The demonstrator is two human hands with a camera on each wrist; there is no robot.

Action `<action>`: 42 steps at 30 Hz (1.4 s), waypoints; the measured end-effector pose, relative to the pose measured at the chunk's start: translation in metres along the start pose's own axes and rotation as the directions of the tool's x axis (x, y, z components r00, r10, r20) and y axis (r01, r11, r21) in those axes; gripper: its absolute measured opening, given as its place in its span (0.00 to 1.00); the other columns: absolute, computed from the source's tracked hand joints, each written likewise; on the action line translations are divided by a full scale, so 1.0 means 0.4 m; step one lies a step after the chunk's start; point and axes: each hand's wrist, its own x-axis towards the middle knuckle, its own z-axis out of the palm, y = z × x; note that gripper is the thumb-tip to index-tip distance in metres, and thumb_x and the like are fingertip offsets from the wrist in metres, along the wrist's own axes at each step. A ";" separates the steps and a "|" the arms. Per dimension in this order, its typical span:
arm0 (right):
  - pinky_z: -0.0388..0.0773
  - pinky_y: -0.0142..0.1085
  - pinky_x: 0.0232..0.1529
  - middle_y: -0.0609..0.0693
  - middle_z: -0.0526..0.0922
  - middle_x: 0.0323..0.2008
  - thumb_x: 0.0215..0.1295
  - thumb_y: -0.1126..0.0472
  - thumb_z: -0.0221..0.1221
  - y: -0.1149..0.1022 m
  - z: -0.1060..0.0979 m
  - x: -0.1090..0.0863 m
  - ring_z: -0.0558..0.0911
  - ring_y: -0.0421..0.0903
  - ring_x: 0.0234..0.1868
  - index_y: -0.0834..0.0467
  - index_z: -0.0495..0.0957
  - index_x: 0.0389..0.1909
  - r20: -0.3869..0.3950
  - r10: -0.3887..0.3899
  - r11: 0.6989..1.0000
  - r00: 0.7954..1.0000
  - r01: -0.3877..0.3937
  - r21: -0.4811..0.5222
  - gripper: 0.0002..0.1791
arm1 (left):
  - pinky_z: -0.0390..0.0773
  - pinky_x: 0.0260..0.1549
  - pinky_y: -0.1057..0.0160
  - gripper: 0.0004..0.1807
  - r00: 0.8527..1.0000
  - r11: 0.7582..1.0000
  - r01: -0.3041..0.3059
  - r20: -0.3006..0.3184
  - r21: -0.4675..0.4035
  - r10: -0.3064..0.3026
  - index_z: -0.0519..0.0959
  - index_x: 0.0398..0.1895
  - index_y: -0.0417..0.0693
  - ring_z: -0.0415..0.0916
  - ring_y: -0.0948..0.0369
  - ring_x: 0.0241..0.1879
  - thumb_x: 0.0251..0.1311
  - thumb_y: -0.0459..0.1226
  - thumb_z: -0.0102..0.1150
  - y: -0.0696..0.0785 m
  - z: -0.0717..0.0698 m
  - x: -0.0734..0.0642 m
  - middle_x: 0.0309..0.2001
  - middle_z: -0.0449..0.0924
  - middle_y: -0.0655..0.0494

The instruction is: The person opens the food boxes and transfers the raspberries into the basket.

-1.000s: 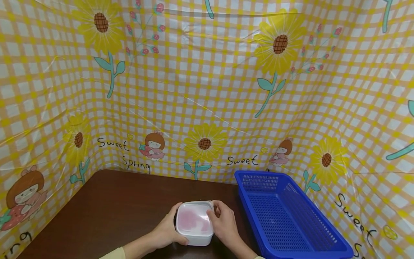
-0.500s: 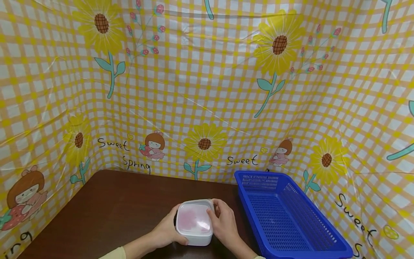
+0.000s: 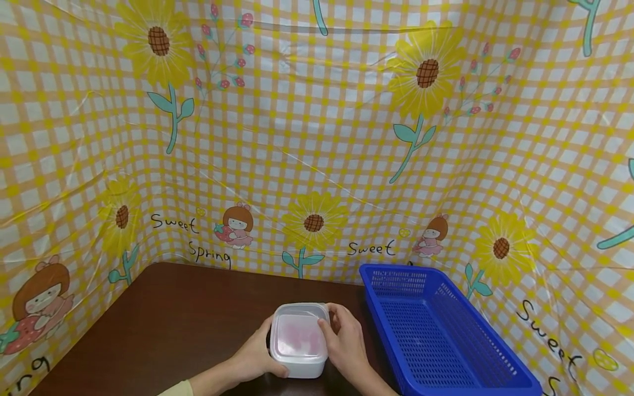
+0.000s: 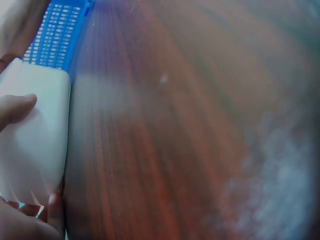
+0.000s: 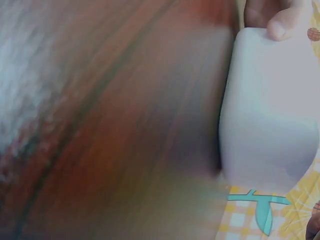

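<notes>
A white square food container [image 3: 300,367] with a translucent lid [image 3: 300,333] sits near the front of the table. Something pink shows through the lid. My left hand [image 3: 255,355] grips its left side, with the thumb on the near corner. At the far right corner, my right hand [image 3: 345,338] pinches the lid's edge, thumb on top and fingers curled behind. The far part of the lid looks slightly raised. The container's smooth white wall [image 4: 35,135] fills the left of the left wrist view; its wall [image 5: 270,110] also appears at the right of the right wrist view.
A blue slotted plastic basket [image 3: 391,335] stands close to the right hand on the dark brown wooden table [image 3: 198,308]. Checked sunflower-print cloth [image 3: 317,165] encloses the table at the back and both sides.
The lid's far edge has risen a little at the right hand's fingers, and a clearer band shows along its back. The left hand stays nearly in place. The head view has tilted slightly.
</notes>
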 end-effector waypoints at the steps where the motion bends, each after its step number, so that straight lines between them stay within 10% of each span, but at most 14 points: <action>1: 0.67 0.27 0.28 0.40 0.74 0.27 0.51 0.72 0.73 -0.003 -0.002 0.000 0.71 0.36 0.28 0.57 0.81 0.42 -0.003 0.001 1.000 1.000 -0.001 0.014 0.17 | 0.70 0.53 0.53 0.70 1.000 1.000 -0.001 0.002 -0.003 0.001 0.50 0.79 0.47 0.70 0.55 0.55 0.27 0.37 0.82 0.000 0.000 0.000 0.63 0.70 0.48; 12: 0.61 0.26 0.23 0.39 0.59 0.20 0.54 0.69 0.72 -0.040 -0.044 0.013 0.60 0.31 0.22 0.54 0.83 0.40 0.060 0.119 0.973 0.991 -0.129 0.190 0.14 | 0.72 0.48 0.63 0.61 0.995 0.995 -0.091 0.033 -0.040 0.092 0.59 0.72 0.47 0.72 0.57 0.50 0.26 0.33 0.82 -0.003 0.005 0.004 0.55 0.74 0.53; 22: 0.55 0.26 0.22 0.44 0.60 0.19 0.63 0.67 0.66 -0.080 -0.086 0.052 0.59 0.33 0.20 0.62 0.81 0.35 0.307 0.266 0.859 0.914 -0.369 0.354 0.03 | 0.73 0.49 0.63 0.58 0.991 0.989 -0.118 0.058 -0.083 0.123 0.60 0.70 0.54 0.73 0.56 0.51 0.29 0.34 0.81 -0.006 0.004 0.001 0.56 0.73 0.53; 42: 0.65 0.32 0.29 0.46 0.69 0.25 0.72 0.60 0.59 -0.124 -0.112 0.222 0.68 0.41 0.26 0.55 0.80 0.40 0.403 0.174 0.946 0.899 -0.266 0.185 0.03 | 0.67 0.61 0.54 0.64 0.996 0.996 -0.073 0.037 -0.056 0.075 0.54 0.75 0.41 0.69 0.52 0.60 0.30 0.35 0.82 -0.006 0.001 0.006 0.64 0.70 0.47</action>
